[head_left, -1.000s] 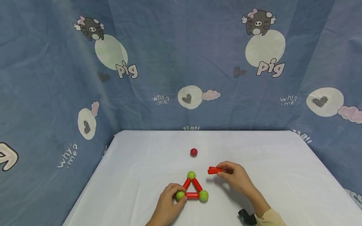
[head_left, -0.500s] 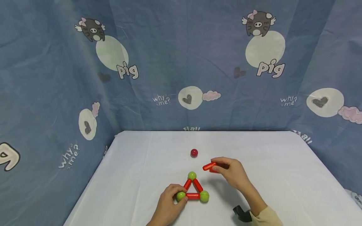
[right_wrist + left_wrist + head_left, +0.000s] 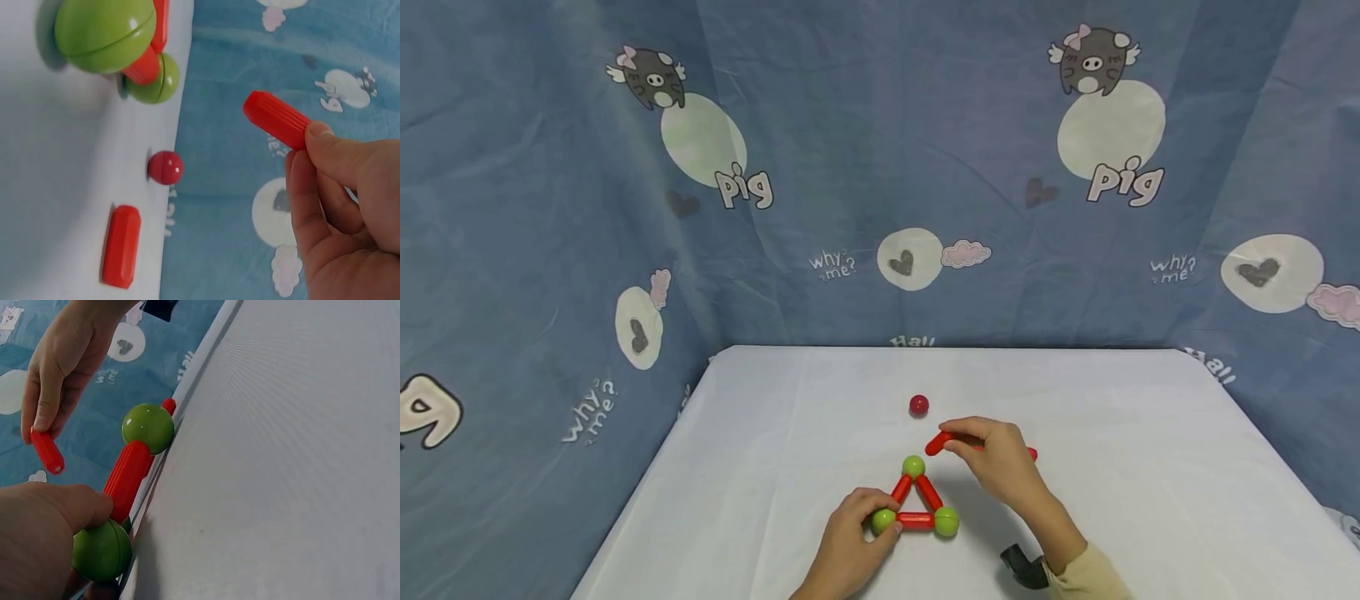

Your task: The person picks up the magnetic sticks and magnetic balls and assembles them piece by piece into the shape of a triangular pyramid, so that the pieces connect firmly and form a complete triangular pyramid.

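Note:
On the white table a flat triangle of red rods (image 3: 916,521) joins three green balls, one per corner (image 3: 946,522). My left hand (image 3: 847,542) holds the near left green ball (image 3: 883,522) between thumb and fingers. Above the table, behind the triangle's far green ball (image 3: 913,466), my right hand (image 3: 1000,462) pinches a loose red rod (image 3: 275,119) by one end between thumb and fingertips. Its free end points toward the triangle in the head view, apart from the balls. Another red rod (image 3: 122,247) lies on the table, partly hidden by the right hand in the head view.
A small dark red ball (image 3: 918,406) rests on the table behind the triangle. The table's far edge meets a blue printed curtain (image 3: 820,308). A black wrist strap piece (image 3: 1024,568) sits by the right sleeve.
My right hand has lifted one red rod away from the other and carried it left toward the triangle's far ball, tilting it. The left hand keeps its hold on the green ball.

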The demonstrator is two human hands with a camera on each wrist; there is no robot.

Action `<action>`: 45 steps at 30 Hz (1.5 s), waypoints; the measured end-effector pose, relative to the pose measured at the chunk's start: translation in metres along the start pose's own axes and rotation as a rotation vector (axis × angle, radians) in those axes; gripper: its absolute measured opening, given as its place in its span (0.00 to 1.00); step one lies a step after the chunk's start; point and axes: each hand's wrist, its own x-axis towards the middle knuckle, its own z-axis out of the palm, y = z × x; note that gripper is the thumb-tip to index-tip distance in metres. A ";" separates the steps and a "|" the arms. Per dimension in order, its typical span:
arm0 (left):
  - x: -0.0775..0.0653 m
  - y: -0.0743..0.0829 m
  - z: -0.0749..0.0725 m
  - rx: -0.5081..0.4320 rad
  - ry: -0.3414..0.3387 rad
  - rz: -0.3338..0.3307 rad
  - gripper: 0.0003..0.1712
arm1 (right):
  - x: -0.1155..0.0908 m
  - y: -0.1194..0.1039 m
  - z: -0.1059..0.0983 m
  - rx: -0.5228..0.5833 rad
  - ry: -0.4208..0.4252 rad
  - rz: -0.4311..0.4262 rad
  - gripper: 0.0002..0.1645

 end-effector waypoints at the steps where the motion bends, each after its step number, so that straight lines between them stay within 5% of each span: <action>1: 0.000 0.000 0.000 -0.001 -0.002 0.004 0.09 | 0.000 -0.001 0.002 -0.023 -0.001 -0.023 0.16; 9: -0.002 -0.001 0.000 -0.008 -0.029 0.040 0.08 | -0.002 -0.004 0.013 -0.114 -0.016 -0.194 0.17; 26: -0.004 -0.001 0.003 -0.021 -0.023 0.057 0.09 | -0.006 -0.002 0.026 -0.263 -0.077 -0.278 0.18; 45: -0.003 -0.002 0.002 -0.038 -0.029 0.062 0.09 | -0.008 -0.005 0.034 -0.290 -0.112 -0.299 0.18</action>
